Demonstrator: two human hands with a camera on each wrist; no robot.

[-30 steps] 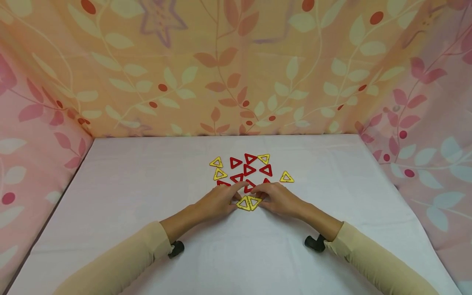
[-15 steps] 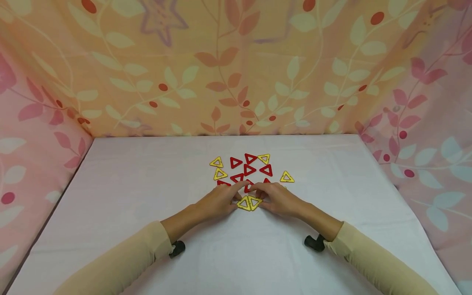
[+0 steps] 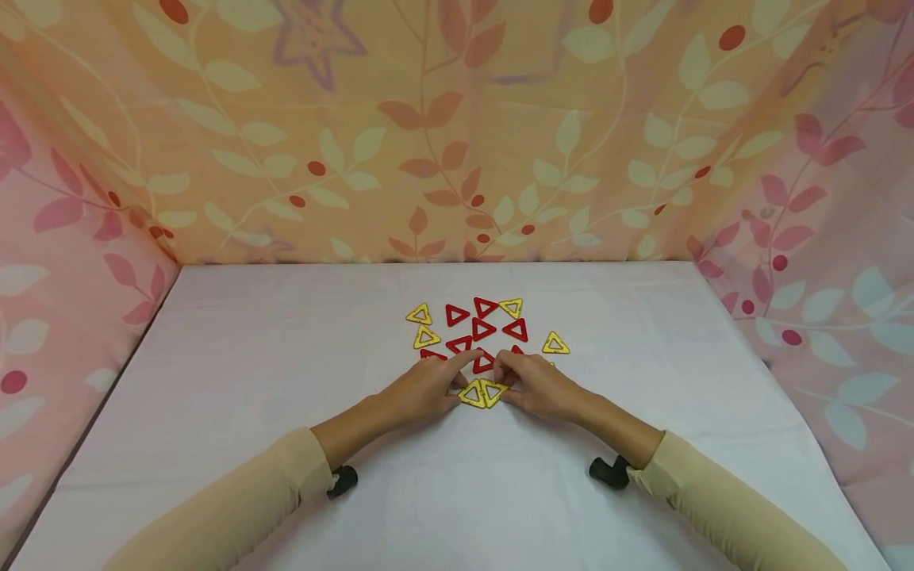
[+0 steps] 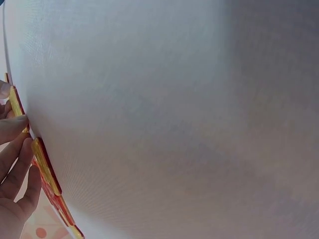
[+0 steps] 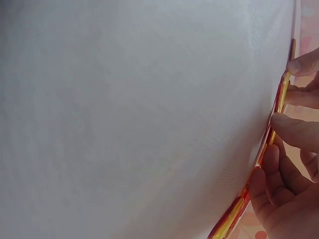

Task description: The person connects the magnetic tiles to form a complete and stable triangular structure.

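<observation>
In the head view my left hand pinches a yellow triangle tile at its left corner. My right hand pinches a second yellow triangle tile by its right side. The two tiles meet edge to edge between the hands, close to the white tabletop. Just behind the fingertips lies a red triangle tile. In the left wrist view, thumb and fingers are at the left border beside yellow and red tile edges. The right wrist view shows a thumb against a thin yellow tile edge.
Several red triangle tiles lie behind the hands, some partly hidden by them. Yellow triangle tiles lie at the left, at the back and to the right. Patterned cloth walls the white table at back and sides.
The right hand's forefinger has drawn back slightly to the right, uncovering more of the red tile behind. The left hand and the two joined yellow tiles stay nearly in place.
</observation>
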